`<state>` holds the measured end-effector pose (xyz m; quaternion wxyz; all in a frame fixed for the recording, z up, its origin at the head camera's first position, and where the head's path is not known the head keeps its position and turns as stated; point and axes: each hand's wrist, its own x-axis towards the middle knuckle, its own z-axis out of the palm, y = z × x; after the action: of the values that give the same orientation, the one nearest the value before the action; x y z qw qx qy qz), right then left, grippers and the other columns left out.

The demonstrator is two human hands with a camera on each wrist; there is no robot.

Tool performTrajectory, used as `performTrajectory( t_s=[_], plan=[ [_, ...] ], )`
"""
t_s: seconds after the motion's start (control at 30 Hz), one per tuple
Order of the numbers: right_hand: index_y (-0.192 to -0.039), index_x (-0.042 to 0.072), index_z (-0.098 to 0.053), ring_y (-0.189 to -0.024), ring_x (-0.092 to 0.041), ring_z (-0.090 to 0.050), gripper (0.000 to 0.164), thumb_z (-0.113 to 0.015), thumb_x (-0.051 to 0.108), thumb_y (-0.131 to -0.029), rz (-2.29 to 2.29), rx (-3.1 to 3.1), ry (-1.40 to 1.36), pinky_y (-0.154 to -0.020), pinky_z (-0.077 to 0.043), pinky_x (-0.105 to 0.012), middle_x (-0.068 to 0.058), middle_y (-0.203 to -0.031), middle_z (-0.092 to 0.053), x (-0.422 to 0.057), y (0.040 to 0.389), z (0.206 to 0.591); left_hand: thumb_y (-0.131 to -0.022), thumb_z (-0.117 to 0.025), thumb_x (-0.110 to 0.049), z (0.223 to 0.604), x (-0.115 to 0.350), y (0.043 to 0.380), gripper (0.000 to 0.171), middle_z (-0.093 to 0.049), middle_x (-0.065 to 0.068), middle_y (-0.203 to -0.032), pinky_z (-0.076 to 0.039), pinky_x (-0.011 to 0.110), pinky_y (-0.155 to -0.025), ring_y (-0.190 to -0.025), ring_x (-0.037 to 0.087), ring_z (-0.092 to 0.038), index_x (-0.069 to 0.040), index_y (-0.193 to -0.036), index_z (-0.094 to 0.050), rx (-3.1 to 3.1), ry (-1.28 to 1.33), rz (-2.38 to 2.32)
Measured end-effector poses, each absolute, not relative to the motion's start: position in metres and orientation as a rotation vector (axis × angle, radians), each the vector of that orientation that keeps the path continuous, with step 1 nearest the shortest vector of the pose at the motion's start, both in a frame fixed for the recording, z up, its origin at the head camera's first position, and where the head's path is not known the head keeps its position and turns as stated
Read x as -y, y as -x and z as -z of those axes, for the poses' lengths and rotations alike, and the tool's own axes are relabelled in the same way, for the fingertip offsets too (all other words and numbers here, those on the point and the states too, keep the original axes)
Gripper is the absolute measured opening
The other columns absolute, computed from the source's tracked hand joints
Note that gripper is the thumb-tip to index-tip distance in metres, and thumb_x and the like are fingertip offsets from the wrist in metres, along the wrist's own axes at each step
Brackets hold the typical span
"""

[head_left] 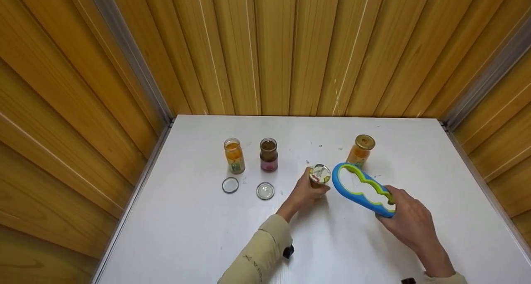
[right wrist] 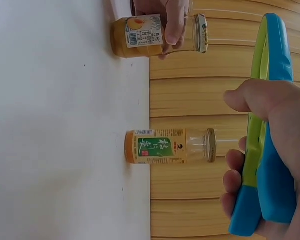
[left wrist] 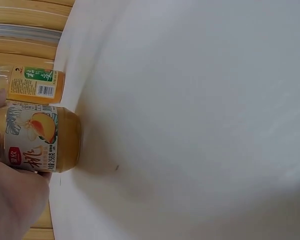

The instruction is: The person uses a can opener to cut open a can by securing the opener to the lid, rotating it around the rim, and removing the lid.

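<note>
My left hand (head_left: 307, 192) grips a glass jar (left wrist: 67, 140) with a peach picture on its label and a patterned lid (head_left: 320, 174) on top. In the right wrist view its fingers wrap round that jar's middle. My right hand (head_left: 410, 217) holds a blue and green jar opener (head_left: 352, 192) by one end; its wide loop reaches toward the held jar, apart from the lid. Behind the opener stands a lidded jar (right wrist: 160, 146) with a green label and orange contents.
At the left of the white table (head_left: 186, 234) stand an uncapped orange jar (head_left: 235, 157) and an uncapped brown jar (head_left: 269, 155). In front of them lie two loose lids, one (head_left: 230, 185) left and one (head_left: 265, 191) right. Wood-patterned walls (head_left: 274, 47) surround the table.
</note>
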<state>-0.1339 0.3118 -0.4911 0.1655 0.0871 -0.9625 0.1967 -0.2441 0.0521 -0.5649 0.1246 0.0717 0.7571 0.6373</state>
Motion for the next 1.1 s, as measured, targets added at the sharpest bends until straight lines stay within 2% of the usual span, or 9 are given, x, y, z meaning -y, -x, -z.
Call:
performTrajectory(
  t_s=[0.17, 0.23, 0.4, 0.5, 0.63, 0.77, 0.97, 1.1],
  plan=[
    [-0.128, -0.005, -0.06, -0.088, -0.038, -0.066, 0.069, -0.091, 0.012, -0.069, -0.541, 2.706, -0.293, -0.069, -0.052, -0.054, -0.024, -0.109, -0.069, -0.298, 0.14, 0.492, -0.088, -0.083, -0.009, 0.567, -0.05, 0.231, 0.063, -0.058, -0.01, -0.131, -0.036, 0.036, -0.117, -0.125, 0.008, -0.052, -0.02, -0.139, -0.047, -2.161, -0.295, -1.887],
    [-0.128, -0.005, -0.06, -0.089, -0.037, -0.066, 0.068, -0.09, 0.013, -0.069, -0.536, 2.704, -0.307, -0.07, -0.052, -0.053, -0.023, -0.109, -0.069, -0.292, 0.143, 0.493, -0.089, -0.082, -0.009, 0.567, -0.05, 0.225, 0.062, -0.058, -0.014, -0.129, -0.038, 0.035, -0.115, -0.122, 0.006, -0.052, -0.024, -0.138, -0.047, -2.147, -0.305, -1.882],
    [-0.13, -0.004, -0.06, -0.09, -0.035, -0.065, 0.067, -0.089, 0.016, -0.073, -0.532, 2.755, -0.333, -0.074, -0.052, -0.053, -0.022, -0.11, -0.069, -0.274, 0.147, 0.496, -0.093, -0.079, -0.013, 0.569, -0.048, 0.207, 0.068, -0.056, -0.018, -0.132, -0.044, 0.031, -0.108, -0.116, 0.006, -0.055, -0.03, -0.147, -0.042, -2.097, -0.383, -1.913],
    [-0.132, -0.003, -0.06, -0.089, -0.034, -0.064, 0.069, -0.09, 0.017, -0.073, -0.527, 2.79, -0.353, -0.076, -0.052, -0.053, -0.02, -0.109, -0.068, -0.264, 0.149, 0.497, -0.095, -0.078, -0.017, 0.57, -0.048, 0.195, 0.072, -0.055, -0.017, -0.137, -0.043, 0.029, -0.109, -0.121, 0.004, -0.054, -0.029, -0.152, -0.038, -2.085, -0.42, -1.932],
    [-0.134, -0.002, -0.059, -0.091, -0.034, -0.062, 0.072, -0.091, 0.02, -0.073, -0.502, 2.834, -0.372, -0.079, -0.052, -0.054, -0.02, -0.11, -0.066, -0.253, 0.15, 0.498, -0.095, -0.077, -0.022, 0.572, -0.051, 0.184, 0.068, -0.055, -0.016, -0.139, -0.04, 0.027, -0.111, -0.129, 0.002, -0.05, -0.027, -0.151, -0.04, -2.134, -0.423, -1.919],
    [-0.136, -0.001, -0.057, -0.095, -0.037, -0.062, 0.075, -0.092, 0.021, -0.074, -0.472, 2.86, -0.383, -0.083, -0.052, -0.055, -0.021, -0.113, -0.065, -0.246, 0.148, 0.499, -0.095, -0.077, -0.026, 0.573, -0.053, 0.176, 0.067, -0.052, -0.017, -0.141, -0.04, 0.026, -0.111, -0.132, 0.002, -0.048, -0.031, -0.15, -0.039, -2.163, -0.419, -1.918],
    [-0.134, 0.0, -0.058, -0.094, -0.036, -0.062, 0.075, -0.093, 0.022, -0.072, -0.423, 2.845, -0.419, -0.082, -0.052, -0.054, -0.02, -0.109, -0.064, -0.242, 0.147, 0.501, -0.094, -0.078, -0.03, 0.573, -0.055, 0.17, 0.067, -0.051, -0.019, -0.139, -0.041, 0.025, -0.109, -0.131, 0.001, -0.047, -0.033, -0.149, -0.04, -2.178, -0.4, -1.914],
    [-0.133, 0.001, -0.059, -0.092, -0.035, -0.064, 0.074, -0.093, 0.022, -0.071, -0.404, 2.849, -0.432, -0.08, -0.052, -0.053, -0.019, -0.106, -0.065, -0.241, 0.147, 0.503, -0.094, -0.079, -0.028, 0.573, -0.056, 0.167, 0.062, -0.053, -0.017, -0.137, -0.042, 0.024, -0.108, -0.129, 0.002, -0.049, -0.029, -0.145, -0.044, -2.197, -0.447, -1.912]
  ],
)
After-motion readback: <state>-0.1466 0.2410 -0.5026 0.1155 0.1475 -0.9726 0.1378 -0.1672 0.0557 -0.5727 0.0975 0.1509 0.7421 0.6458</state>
